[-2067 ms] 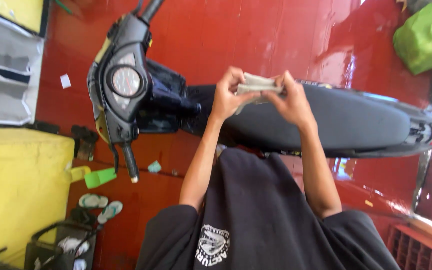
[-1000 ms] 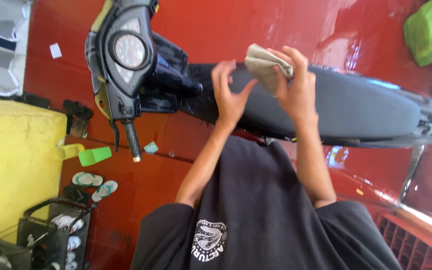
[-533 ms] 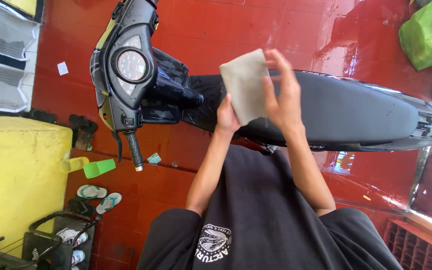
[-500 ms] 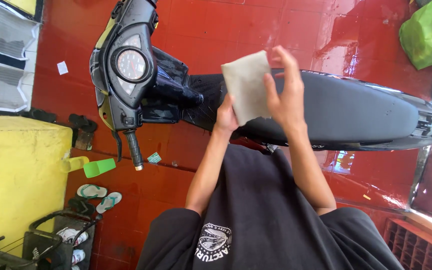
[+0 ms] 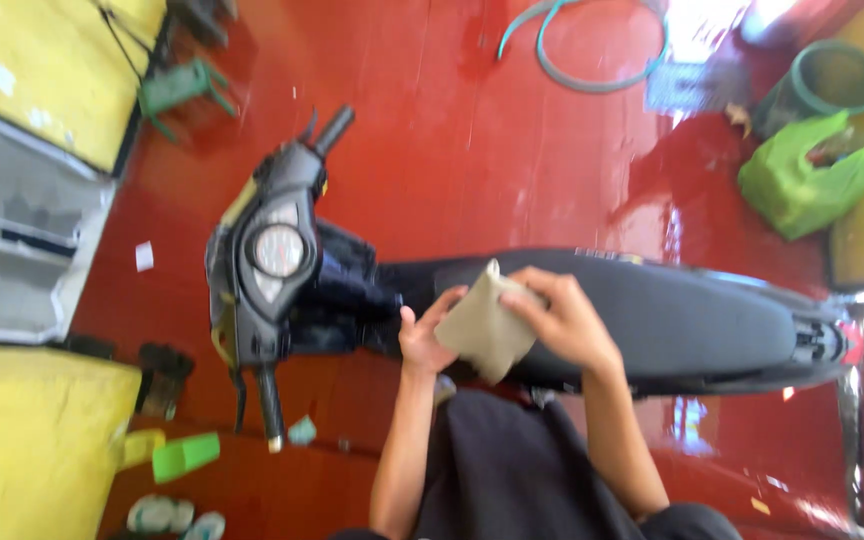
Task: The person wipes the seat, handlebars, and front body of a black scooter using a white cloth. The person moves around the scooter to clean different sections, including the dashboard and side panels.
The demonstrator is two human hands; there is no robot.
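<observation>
While the motorbike seat [image 5: 672, 320] lies below, a beige cloth [image 5: 487, 325] is gripped by both the left hand [image 5: 427, 335] and right hand [image 5: 567, 320].

Directly beneath both hands lies the long dark grey scooter seat [image 5: 672, 320], blocking downward travel. Left of the left hand [image 5: 427, 340], the black handlebar and round speedometer console [image 5: 272, 270] obstruct passage. Beyond the hands, wet red tiled floor [image 5: 432, 130] is open up to the coiled green hose [image 5: 582, 50].
</observation>
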